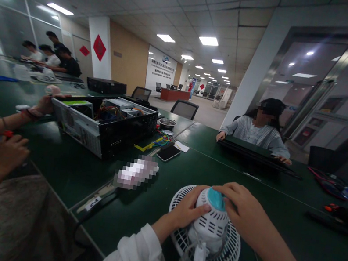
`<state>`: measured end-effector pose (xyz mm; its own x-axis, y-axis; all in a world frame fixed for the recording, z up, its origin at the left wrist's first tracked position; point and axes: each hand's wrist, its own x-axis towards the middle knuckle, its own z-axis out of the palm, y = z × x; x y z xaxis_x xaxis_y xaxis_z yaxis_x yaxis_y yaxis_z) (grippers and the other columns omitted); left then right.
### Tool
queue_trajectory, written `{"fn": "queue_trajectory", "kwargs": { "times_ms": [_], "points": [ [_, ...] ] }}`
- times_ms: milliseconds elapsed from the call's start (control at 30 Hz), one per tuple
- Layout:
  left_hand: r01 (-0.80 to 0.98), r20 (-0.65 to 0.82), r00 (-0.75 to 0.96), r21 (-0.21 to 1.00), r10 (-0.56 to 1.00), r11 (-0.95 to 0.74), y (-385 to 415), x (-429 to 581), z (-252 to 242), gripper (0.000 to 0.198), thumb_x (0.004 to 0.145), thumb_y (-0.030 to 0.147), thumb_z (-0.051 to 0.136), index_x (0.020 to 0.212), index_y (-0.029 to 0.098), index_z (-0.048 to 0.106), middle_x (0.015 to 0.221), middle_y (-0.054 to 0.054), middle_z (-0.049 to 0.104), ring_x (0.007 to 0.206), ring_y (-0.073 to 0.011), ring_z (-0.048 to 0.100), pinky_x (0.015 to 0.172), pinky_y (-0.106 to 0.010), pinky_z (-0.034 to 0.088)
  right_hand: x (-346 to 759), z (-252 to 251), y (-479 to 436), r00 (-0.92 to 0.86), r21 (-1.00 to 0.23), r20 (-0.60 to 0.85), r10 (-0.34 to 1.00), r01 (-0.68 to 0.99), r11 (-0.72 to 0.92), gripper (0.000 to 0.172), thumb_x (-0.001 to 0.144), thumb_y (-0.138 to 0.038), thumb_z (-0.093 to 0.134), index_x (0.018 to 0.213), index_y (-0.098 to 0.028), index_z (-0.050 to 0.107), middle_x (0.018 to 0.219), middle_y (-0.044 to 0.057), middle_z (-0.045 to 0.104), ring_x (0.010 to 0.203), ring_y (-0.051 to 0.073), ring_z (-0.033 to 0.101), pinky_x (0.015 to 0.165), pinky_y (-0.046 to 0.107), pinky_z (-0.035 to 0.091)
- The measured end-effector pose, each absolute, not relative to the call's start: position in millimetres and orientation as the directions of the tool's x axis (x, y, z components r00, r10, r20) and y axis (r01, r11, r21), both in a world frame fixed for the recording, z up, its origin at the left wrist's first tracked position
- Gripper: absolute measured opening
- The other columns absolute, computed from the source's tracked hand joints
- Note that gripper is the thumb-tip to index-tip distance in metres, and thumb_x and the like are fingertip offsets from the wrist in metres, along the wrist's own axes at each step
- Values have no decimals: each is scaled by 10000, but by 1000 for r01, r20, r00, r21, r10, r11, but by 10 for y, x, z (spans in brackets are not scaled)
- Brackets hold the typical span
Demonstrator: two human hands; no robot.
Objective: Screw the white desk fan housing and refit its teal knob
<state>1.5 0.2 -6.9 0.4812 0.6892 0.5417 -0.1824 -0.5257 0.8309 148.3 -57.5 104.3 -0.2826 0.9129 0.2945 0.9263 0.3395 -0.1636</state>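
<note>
A small white desk fan (208, 225) lies on its back on the dark green table, its round slotted grille (229, 255) facing down. My left hand (186, 207) grips the side of its perforated white motor housing (211, 223). My right hand (242, 209) wraps over the teal cap (216, 199) on top of that housing. A short white cable and plug (200, 255) hang at the fan's near side. The fan's blades are hidden.
An open computer case (104, 125) with exposed wiring stands left of centre, beside a smartphone (168, 152) and a metal bowl (166, 123). A pixelated object (136, 172) lies near my hands. A co-worker's hands (10, 154) rest at left; another person (256, 126) sits across the table.
</note>
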Motion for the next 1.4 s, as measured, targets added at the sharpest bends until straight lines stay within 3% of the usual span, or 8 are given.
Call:
{"fn": "queue_trajectory", "kwargs": {
  "times_ms": [233, 600, 867, 1000, 1167, 1300, 1400],
  "points": [
    [-182, 538, 486, 833, 689, -522, 3, 6, -74, 548, 843, 526, 480, 1255, 166, 447, 1238, -104, 516, 1145, -254, 473, 1011, -389, 336, 1539, 1067, -572, -337, -200, 211, 918, 904, 378, 347, 811, -149, 440, 1088, -190, 646, 1250, 95, 567, 1156, 240, 495, 989, 443, 398],
    [-205, 553, 472, 826, 687, -524, -6, 23, -58, 552, 836, 534, 484, 1236, 154, 459, 1222, -112, 529, 1124, -261, 484, 995, -389, 343, 1482, 1079, -557, -251, -142, 260, 932, 945, 294, 194, 839, -217, 486, 935, -162, 646, 946, 90, 639, 909, 231, 571, 826, 388, 454],
    [-201, 544, 478, 832, 690, -517, 3, 21, -67, 555, 836, 531, 489, 1245, 158, 454, 1230, -108, 525, 1131, -263, 482, 1000, -388, 337, 1278, 1118, -575, -32, -77, 200, 979, 996, 49, 303, 874, -267, 404, 1133, -176, 533, 845, 87, 661, 786, 244, 631, 652, 337, 433],
    [-196, 539, 479, 835, 693, -515, -1, 17, -64, 547, 839, 530, 486, 1247, 167, 454, 1225, -99, 527, 1137, -260, 477, 1009, -392, 326, 1331, 1120, -589, -115, -130, 187, 976, 981, 141, 291, 898, -276, 341, 1061, -204, 571, 836, 75, 661, 776, 234, 623, 652, 342, 431],
    [-199, 543, 477, 833, 691, -517, -7, 15, -57, 533, 844, 520, 485, 1248, 175, 453, 1242, -93, 522, 1132, -254, 477, 1000, -380, 334, 1520, 1091, -620, -279, -195, 289, 916, 919, 342, 327, 827, -141, 398, 1046, -224, 625, 1045, 86, 597, 964, 210, 551, 834, 370, 438],
    [-197, 543, 481, 832, 688, -519, -7, 12, -53, 539, 842, 521, 486, 1244, 163, 454, 1232, -99, 526, 1131, -256, 479, 993, -377, 344, 1544, 1086, -606, -309, -233, 256, 916, 900, 368, 243, 822, -194, 481, 1005, -208, 641, 1149, 89, 566, 1049, 223, 523, 905, 387, 426],
    [-188, 538, 480, 835, 693, -518, -7, 13, -51, 552, 840, 533, 482, 1237, 151, 454, 1227, -107, 524, 1128, -257, 479, 996, -380, 340, 1484, 1086, -579, -288, -177, 276, 917, 922, 343, 178, 829, -235, 510, 938, -178, 639, 1057, 92, 607, 981, 222, 545, 858, 369, 441]
  ]
}}
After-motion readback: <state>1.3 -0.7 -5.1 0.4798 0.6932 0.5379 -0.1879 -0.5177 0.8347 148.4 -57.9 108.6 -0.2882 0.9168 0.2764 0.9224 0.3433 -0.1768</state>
